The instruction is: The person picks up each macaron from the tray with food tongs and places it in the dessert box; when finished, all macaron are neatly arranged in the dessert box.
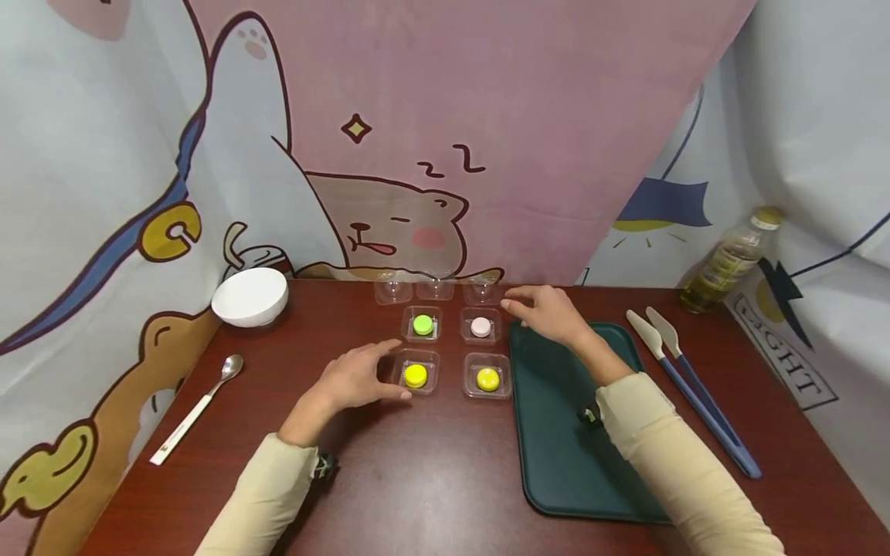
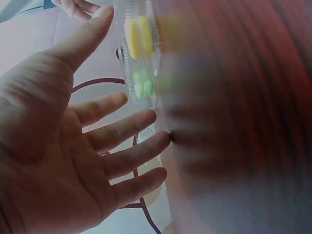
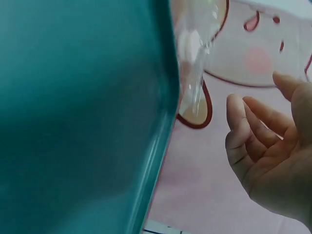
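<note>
My left hand [image 1: 354, 376] reaches in from the left with its fingers spread, thumb and index finger at the side of a clear plastic box [image 1: 399, 380] holding a yellow macaron [image 1: 416, 376]. Nothing is in its grasp. To the right stands another clear box with a yellow macaron [image 1: 488, 379]. Behind them, a green macaron [image 1: 422, 324] and a pink macaron [image 1: 480, 327] sit in similar open boxes. My right hand [image 1: 545, 313] is raised over the far left corner of the dark green tray [image 1: 556, 471], its fingers loosely bent and holding nothing. Clear lids [image 1: 436, 289] lie in a row behind the boxes.
A white bowl [image 1: 250, 298] and a spoon [image 1: 198, 417] are on the left. Blue-handled tongs [image 1: 702, 401] lie right of the tray, with an oil bottle [image 1: 730, 262] behind them. A printed curtain [image 1: 528, 116] closes off the back and sides.
</note>
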`<state>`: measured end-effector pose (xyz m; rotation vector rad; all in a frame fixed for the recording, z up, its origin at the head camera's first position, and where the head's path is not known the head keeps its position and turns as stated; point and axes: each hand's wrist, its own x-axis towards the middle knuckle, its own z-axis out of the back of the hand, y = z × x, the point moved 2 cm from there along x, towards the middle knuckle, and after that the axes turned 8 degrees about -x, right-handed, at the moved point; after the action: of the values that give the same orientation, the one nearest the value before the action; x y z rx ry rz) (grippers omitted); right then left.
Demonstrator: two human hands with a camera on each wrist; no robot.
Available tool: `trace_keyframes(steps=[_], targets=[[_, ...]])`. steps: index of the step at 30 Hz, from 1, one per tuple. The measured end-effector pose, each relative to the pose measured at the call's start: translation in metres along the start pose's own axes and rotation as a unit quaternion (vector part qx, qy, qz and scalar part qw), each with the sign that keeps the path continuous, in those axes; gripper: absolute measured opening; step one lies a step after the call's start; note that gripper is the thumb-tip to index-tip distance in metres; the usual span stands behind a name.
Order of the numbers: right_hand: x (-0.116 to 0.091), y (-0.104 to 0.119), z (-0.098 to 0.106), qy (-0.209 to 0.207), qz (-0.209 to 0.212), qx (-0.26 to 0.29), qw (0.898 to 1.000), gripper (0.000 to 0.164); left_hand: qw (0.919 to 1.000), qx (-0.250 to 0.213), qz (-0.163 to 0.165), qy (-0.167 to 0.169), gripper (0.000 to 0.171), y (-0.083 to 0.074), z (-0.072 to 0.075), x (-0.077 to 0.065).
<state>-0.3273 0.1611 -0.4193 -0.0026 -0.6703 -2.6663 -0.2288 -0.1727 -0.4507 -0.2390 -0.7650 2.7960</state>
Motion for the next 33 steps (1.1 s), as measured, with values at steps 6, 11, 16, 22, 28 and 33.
trace_keyframes(steps=[6,11,16,22,28,33], targets=[[0.03,-0.017,0.002,0.004,-0.069,0.049,0.996,0.043,0.9999,0.011,0.007,0.003,0.098,0.005,0.0,0.0],[0.047,-0.026,-0.005,-0.001,-0.126,0.058,0.99,0.04,0.9999,0.011,0.004,0.004,0.094,0.004,0.0,0.001],[0.058,-0.032,-0.01,0.001,-0.169,0.088,0.982,0.039,0.9999,0.015,0.006,0.007,0.093,0.001,-0.001,0.004],[0.067,-0.031,-0.018,0.007,-0.179,0.083,0.98,0.037,0.9995,0.03,0.012,0.008,0.093,-0.001,-0.005,0.006],[0.067,-0.029,-0.025,0.026,-0.188,0.067,0.98,0.038,0.9992,0.037,0.017,0.004,0.09,-0.001,-0.008,0.007],[0.071,-0.031,-0.029,0.032,-0.196,0.067,0.978,0.037,0.9993,0.03,0.022,-0.005,0.087,-0.001,-0.008,0.007]])
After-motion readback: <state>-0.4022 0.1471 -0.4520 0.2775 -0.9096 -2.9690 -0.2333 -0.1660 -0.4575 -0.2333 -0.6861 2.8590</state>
